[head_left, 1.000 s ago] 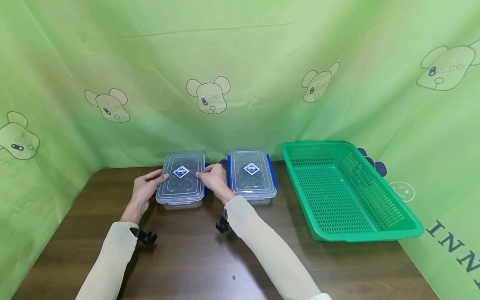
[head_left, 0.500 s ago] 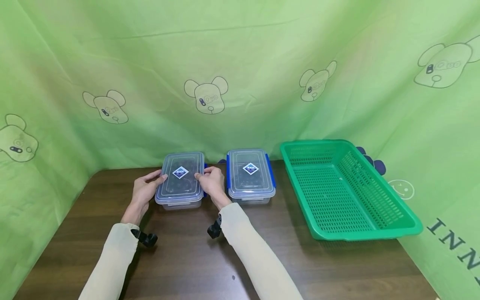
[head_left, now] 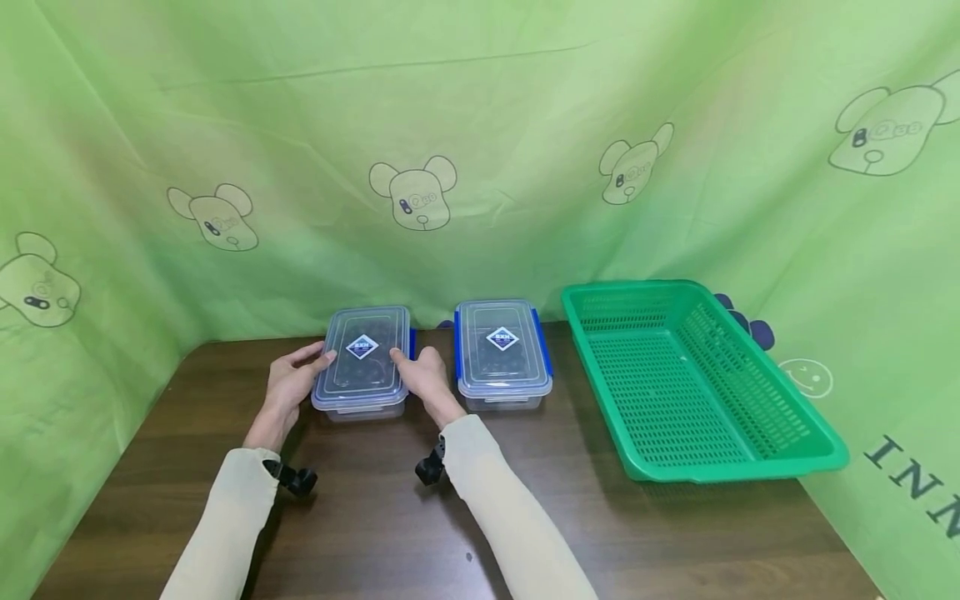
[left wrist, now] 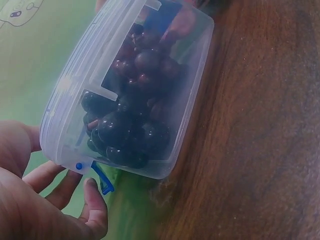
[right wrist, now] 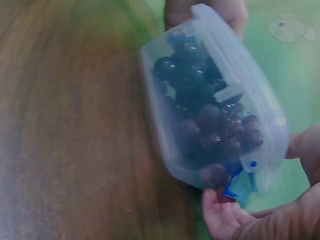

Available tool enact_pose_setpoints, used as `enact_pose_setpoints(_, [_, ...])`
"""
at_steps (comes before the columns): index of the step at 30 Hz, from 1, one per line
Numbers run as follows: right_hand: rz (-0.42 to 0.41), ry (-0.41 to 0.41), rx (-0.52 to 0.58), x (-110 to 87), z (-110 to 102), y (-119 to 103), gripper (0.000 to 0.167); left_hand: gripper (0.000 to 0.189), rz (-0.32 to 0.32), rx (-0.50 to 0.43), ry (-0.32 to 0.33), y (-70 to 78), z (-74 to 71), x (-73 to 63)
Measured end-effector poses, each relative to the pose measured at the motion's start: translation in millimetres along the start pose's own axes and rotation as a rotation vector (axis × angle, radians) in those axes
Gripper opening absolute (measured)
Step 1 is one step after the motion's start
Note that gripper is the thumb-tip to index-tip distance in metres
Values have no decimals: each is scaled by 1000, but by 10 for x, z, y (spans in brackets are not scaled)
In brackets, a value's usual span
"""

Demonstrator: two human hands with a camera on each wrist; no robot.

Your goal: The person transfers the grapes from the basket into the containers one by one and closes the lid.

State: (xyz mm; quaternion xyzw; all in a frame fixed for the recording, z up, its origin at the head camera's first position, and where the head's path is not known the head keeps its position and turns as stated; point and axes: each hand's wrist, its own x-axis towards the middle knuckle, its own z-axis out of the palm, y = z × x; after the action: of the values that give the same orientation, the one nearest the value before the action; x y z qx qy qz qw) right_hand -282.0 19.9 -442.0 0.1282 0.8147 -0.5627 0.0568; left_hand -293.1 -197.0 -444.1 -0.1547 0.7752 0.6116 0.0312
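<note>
In the head view, a clear plastic food container (head_left: pixel 362 367) with a blue-rimmed lid sits on the table. Dark round grapes (left wrist: pixel 117 130) show through its wall. My left hand (head_left: pixel 288 387) holds its left side, thumb on the lid edge. Fingers of that hand curl near a blue clasp (left wrist: pixel 103 177) that hangs out from the wall. On the other side my right hand (head_left: pixel 426 375) has its thumb on the lid edge. Its fingers are bent by the right blue clasp (right wrist: pixel 240 186), which also tilts outward.
A second lidded container (head_left: pixel 502 354) with blue side clasps stands just right of my right hand. Further right is a green perforated basket (head_left: pixel 611 400). A green printed curtain (head_left: pixel 480 250) hangs behind the brown wooden table (head_left: pixel 360 533).
My right hand has slid a little toward me along the container's right side, and more of the blue clasp shows behind it. My left hand has stayed in place.
</note>
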Motion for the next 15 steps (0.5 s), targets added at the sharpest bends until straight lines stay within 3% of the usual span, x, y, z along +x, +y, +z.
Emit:
enact_pose_setpoints(3, [53, -51, 57, -12, -46, -2, 74, 58, 3, -7, -8, -3, -7, -2])
enact_pose_setpoints(6, [67, -47, 55, -15, -61, -11, 71, 58, -4, 2, -19, 2, -14, -9])
enact_pose_setpoints(15, [-95, 105, -200, 4, 30, -46, 46, 59, -12, -14, -6, 4, -1, -10])
